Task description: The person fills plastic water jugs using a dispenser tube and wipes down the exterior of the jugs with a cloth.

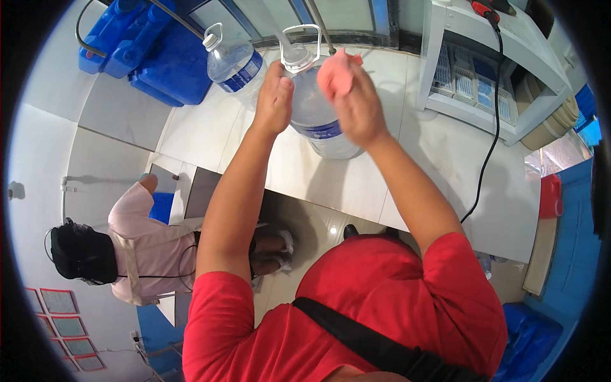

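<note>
A large clear plastic water bottle [317, 107] with a blue label and a white carry handle [321, 40] stands upright on the white tiled counter [296, 184]. Against its left shoulder, close under the neck, my left hand [276, 100] is cupped. My right hand [360, 112] grips a crumpled pink cloth [336, 76] at the bottle's right side. Part of the bottle is hidden behind that hand and cloth. A pale, blurred streak [281, 36] meets the bottle's mouth; whether it is a tube or water is unclear. Left of it stands a second, capped bottle [234, 64].
Blue jerrycans [167, 67] are stacked at the back left. A white shelf unit [491, 71] with baskets stands at the right, a black cable [496, 105] hanging before it. Thin metal pipes [322, 26] reach down behind the bottles. Another person [152, 253] is at my left.
</note>
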A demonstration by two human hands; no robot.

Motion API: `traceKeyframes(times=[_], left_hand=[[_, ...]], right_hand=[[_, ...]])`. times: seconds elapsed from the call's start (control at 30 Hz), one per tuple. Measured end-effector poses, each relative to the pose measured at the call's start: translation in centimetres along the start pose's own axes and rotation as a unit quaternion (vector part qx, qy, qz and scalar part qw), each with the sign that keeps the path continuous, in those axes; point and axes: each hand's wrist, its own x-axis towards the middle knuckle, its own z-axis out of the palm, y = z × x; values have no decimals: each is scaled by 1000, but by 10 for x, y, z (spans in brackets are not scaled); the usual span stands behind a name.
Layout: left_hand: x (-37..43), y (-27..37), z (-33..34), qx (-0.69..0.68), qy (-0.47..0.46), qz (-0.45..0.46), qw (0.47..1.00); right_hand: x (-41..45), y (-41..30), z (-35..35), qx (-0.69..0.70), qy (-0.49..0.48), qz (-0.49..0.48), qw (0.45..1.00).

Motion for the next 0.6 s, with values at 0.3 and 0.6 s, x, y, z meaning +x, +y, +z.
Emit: traceKeyframes(times=[0.3,0.6], left_hand=[[-3,3,4,-20,10,-2,1000],[-16,16,4,112,117,2,987]], right_hand=[[-81,33,2,265,25,551,791],[-71,-75,-34,52,-59,164,983]])
